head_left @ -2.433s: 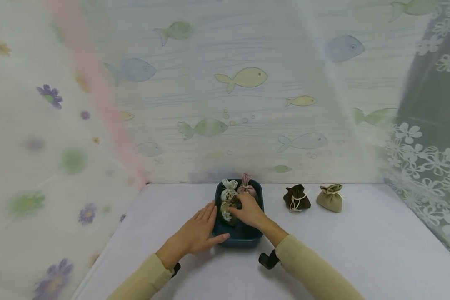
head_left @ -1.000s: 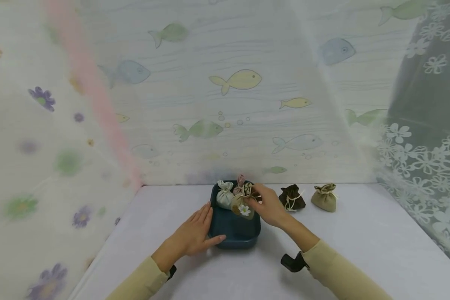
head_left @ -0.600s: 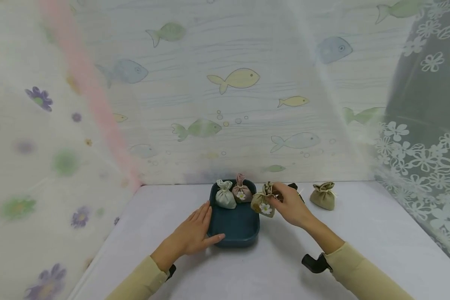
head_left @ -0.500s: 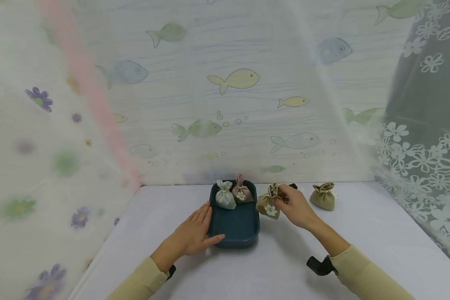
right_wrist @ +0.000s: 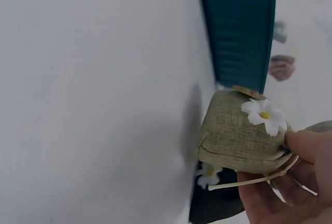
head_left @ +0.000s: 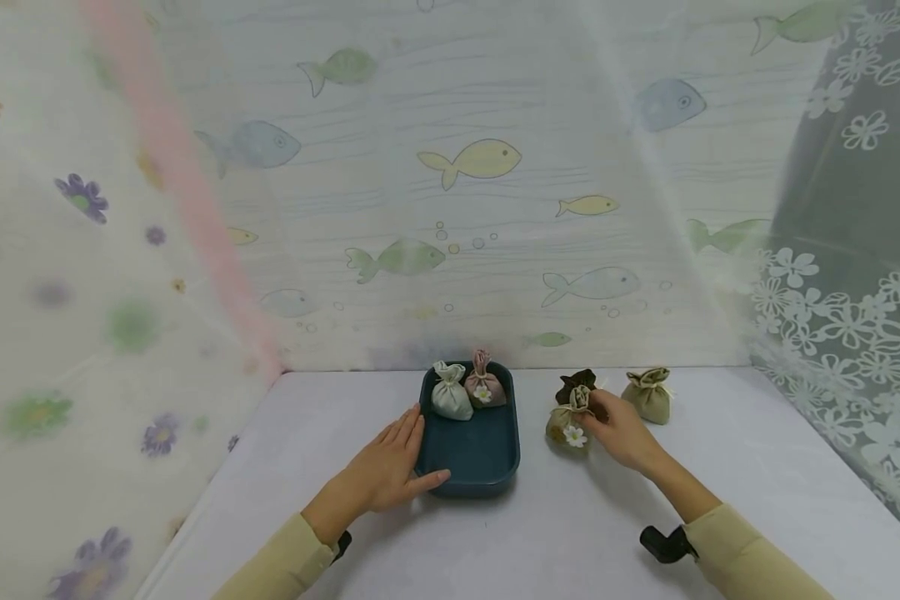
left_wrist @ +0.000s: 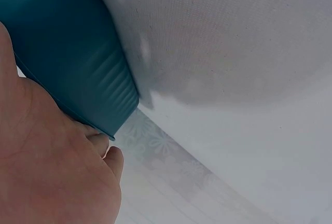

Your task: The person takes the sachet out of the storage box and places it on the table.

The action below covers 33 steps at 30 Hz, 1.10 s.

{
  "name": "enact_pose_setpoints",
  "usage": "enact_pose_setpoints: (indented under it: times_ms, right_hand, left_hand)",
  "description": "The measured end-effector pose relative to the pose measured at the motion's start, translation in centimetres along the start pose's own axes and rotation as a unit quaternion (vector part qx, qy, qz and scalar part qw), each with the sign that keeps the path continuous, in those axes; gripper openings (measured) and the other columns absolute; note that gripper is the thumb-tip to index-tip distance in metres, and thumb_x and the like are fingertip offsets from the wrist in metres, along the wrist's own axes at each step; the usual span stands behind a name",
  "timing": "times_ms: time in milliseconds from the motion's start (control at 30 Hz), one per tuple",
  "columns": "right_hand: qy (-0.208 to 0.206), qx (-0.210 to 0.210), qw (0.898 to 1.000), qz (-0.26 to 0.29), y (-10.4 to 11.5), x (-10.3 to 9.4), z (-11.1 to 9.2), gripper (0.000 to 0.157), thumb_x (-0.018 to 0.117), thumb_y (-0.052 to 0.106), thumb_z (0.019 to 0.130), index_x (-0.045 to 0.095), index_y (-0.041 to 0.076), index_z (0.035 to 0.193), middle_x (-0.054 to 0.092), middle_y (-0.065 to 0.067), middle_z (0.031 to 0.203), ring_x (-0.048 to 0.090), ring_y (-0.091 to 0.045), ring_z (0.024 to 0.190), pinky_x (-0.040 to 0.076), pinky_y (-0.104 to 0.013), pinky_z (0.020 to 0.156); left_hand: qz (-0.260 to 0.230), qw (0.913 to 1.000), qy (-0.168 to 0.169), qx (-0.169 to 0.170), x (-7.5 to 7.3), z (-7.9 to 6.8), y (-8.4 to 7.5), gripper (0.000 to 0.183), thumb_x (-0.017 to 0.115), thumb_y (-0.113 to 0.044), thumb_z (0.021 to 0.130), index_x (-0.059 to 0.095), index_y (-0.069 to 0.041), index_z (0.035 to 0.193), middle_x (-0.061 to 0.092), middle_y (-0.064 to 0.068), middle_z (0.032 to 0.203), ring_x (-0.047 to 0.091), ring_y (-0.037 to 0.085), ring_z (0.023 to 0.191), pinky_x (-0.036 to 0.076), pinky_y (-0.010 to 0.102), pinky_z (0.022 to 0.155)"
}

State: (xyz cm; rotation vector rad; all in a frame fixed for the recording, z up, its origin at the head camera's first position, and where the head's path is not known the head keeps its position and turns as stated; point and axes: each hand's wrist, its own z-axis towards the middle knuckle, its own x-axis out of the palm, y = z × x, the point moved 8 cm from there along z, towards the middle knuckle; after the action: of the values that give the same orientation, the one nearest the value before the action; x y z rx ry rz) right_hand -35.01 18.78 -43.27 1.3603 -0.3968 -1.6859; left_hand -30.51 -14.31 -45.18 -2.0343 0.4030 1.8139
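Observation:
My right hand (head_left: 624,431) pinches the gathered neck of an olive-green drawstring pouch (head_left: 566,431) with a white flower on its front. In the right wrist view the pouch (right_wrist: 236,130) hangs with its cord trailing below my fingers. My left hand (head_left: 390,467) lies flat along the left wall of a dark teal tub (head_left: 468,483), fingers straight and thumb by the front rim. At the tub's back sit a pale grey-white pouch (head_left: 451,397) and a pink pouch (head_left: 485,390). A dark brown pouch (head_left: 576,382) is partly hidden behind the held one.
A khaki pouch (head_left: 648,395) stands on the white table (head_left: 495,550) to the right of my right hand. Behind the table hangs a sheer curtain (head_left: 487,275) with printed fish. Dark wrist mounts (head_left: 667,544) show under the sleeves.
My right hand has lifted the olive-green pouch out of the tub and carried it right, in front of the dark brown pouch. My left hand stays at the tub's side.

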Motion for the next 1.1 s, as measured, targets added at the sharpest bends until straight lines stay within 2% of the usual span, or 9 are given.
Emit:
enact_pose_setpoints:
  times_ms: [200, 300, 667, 800, 967, 1100]
  right_hand:
    - [-0.003, 0.009, 1.0, -0.015, -1.5, -0.2, 0.1, 0.018, 0.063, -0.001, 0.096, 0.067, -0.004, 0.113, 0.072, -0.02, 0.111, 0.067, -0.038, 0.106, 0.056, -0.051, 0.091]
    - [-0.002, 0.009, 1.0, -0.012, -1.9, -0.3, 0.4, 0.018, 0.062, -0.003, 0.096, 0.067, -0.006, 0.113, 0.071, -0.024, 0.112, 0.067, -0.043, 0.108, 0.055, -0.055, 0.092]
    - [0.023, 0.056, 0.998, -0.01, -3.3, 0.0, 0.4, 0.019, 0.063, 0.007, 0.1, 0.066, -0.005, 0.114, 0.069, -0.026, 0.114, 0.065, -0.048, 0.111, 0.055, -0.057, 0.092]
    - [0.014, 0.045, 0.999, -0.013, -2.9, -0.2, 0.2, 0.021, 0.066, 0.011, 0.1, 0.066, -0.005, 0.114, 0.069, -0.024, 0.114, 0.065, -0.045, 0.11, 0.056, -0.055, 0.092]
    - [-0.003, 0.034, 0.999, -0.025, -1.9, -1.2, -0.3, 0.033, 0.069, 0.013, 0.099, 0.062, -0.009, 0.123, 0.065, -0.025, 0.119, 0.065, -0.042, 0.108, 0.057, -0.051, 0.09]
    - [-0.031, 0.014, 0.999, -0.042, -0.5, -2.4, -1.0, 0.034, 0.069, 0.008, 0.097, 0.061, -0.011, 0.124, 0.064, -0.027, 0.119, 0.065, -0.044, 0.107, 0.057, -0.052, 0.087]
  left_hand:
    - [0.0, 1.0, -0.003, 0.002, 0.3, 0.1, 0.2, 0.109, 0.028, -0.082, 0.096, 0.018, 0.005, 0.161, 0.007, 0.02, 0.17, 0.011, 0.032, 0.157, 0.019, 0.049, 0.125]
    - [-0.003, 0.9999, -0.007, 0.006, 0.3, 0.1, 0.2, 0.108, 0.028, -0.081, 0.096, 0.018, 0.005, 0.161, 0.007, 0.021, 0.17, 0.011, 0.033, 0.157, 0.019, 0.05, 0.125]
    - [-0.006, 0.9999, -0.012, 0.008, 0.4, 0.2, 0.3, 0.109, 0.028, -0.082, 0.096, 0.019, 0.005, 0.161, 0.009, 0.021, 0.17, 0.012, 0.033, 0.157, 0.02, 0.051, 0.125]
    - [-0.003, 0.9999, -0.009, 0.004, 0.3, 0.2, 0.3, 0.109, 0.027, -0.082, 0.096, 0.018, 0.004, 0.161, 0.008, 0.02, 0.17, 0.011, 0.033, 0.157, 0.02, 0.05, 0.125]
    - [0.003, 1.0, -0.004, 0.002, 0.1, 0.1, 0.2, 0.111, 0.023, -0.084, 0.094, 0.017, 0.004, 0.162, 0.006, 0.019, 0.17, 0.01, 0.032, 0.158, 0.019, 0.049, 0.125]
    - [-0.001, 1.0, -0.003, 0.005, 0.1, -0.1, 0.0, 0.11, 0.024, -0.083, 0.095, 0.016, 0.004, 0.162, 0.005, 0.019, 0.171, 0.009, 0.032, 0.158, 0.019, 0.049, 0.125]
